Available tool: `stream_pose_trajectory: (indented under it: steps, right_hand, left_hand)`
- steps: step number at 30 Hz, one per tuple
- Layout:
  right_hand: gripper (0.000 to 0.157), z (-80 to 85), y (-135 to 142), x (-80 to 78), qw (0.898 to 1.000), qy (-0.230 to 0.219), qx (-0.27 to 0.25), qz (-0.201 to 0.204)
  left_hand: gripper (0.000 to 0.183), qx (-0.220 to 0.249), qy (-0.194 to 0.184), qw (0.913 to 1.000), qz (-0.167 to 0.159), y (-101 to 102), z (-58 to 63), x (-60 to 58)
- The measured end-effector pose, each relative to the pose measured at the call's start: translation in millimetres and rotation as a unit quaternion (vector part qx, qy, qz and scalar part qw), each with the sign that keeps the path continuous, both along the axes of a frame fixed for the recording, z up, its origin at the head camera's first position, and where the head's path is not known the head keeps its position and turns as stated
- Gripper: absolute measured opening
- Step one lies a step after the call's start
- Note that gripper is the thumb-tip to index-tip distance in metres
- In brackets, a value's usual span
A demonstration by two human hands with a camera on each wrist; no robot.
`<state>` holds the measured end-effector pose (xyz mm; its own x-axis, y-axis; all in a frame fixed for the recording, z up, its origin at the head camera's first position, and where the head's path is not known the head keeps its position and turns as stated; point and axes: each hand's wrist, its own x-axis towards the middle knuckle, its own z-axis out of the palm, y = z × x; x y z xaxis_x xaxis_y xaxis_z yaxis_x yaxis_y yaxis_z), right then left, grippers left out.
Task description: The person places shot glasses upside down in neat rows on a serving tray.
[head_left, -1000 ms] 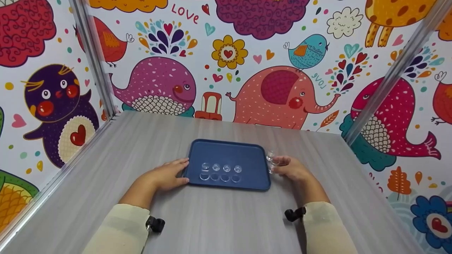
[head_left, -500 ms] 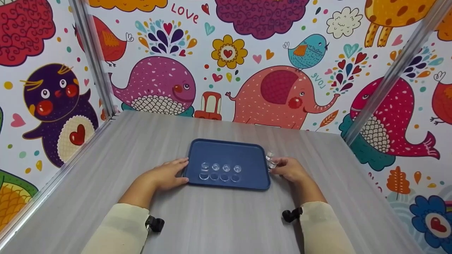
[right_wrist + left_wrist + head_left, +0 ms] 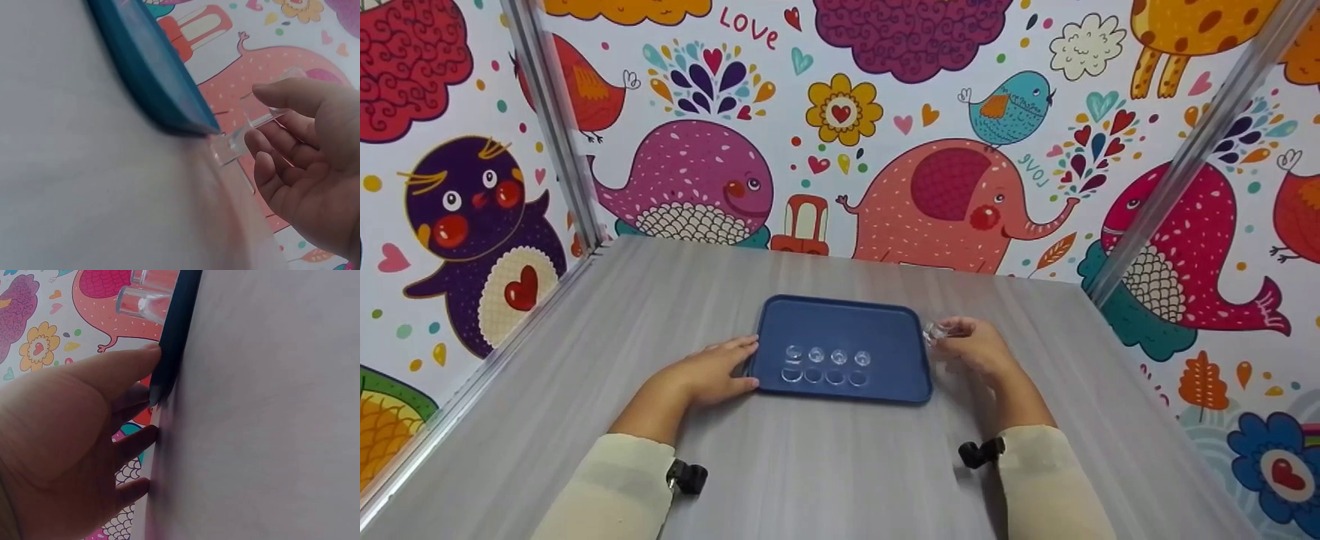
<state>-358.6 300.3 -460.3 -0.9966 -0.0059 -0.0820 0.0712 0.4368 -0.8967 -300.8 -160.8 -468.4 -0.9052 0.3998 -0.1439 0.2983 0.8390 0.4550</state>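
In the head view a blue tray lies on the table, with several small clear glasses in a row on it. My left hand rests against the tray's left edge. In the left wrist view its thumb touches the rim and the other fingers extend loosely. Just off the tray's right edge, my right hand pinches a small clear glass between thumb and fingers. The right wrist view shows a second clear glass shape below the held glass, by the tray's corner; whether they touch I cannot tell.
The grey wood-grain table extends around the tray. Patterned panels with cartoon animals stand at the back and sides, joined by metal posts.
My right hand has moved slightly away from me along the tray's right edge, with the glass in its fingers. The left hand and tray stay essentially where they were.
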Motion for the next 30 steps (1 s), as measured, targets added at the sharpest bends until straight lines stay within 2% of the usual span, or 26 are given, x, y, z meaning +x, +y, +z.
stream_pose_trajectory:
  steps: [6, 17, 25, 30]
  right_hand:
    - [0.041, 6.1, -5.3, 2.9, 0.999, 0.029, -0.019, 0.007]
    - [0.043, 14.0, -13.7, 5.8, 0.999, 0.027, -0.029, 0.012]
    - [0.039, 21.4, -31.0, 11.4, 0.996, 0.055, -0.047, 0.053]
    - [0.038, 26.2, -43.1, 17.1, 0.994, 0.067, -0.04, 0.079]
  left_hand:
    - [0.075, 0.001, -0.008, 1.0, 0.002, -1.1, -3.2, -1.9]
    - [0.075, -0.001, 0.002, 1.0, 0.0, 0.1, -1.5, -1.5]
    - [0.074, -0.001, -0.001, 1.0, 0.002, 0.3, -0.9, -0.7]
    - [0.074, -0.003, -0.001, 1.0, 0.003, 0.6, 0.2, 0.4]
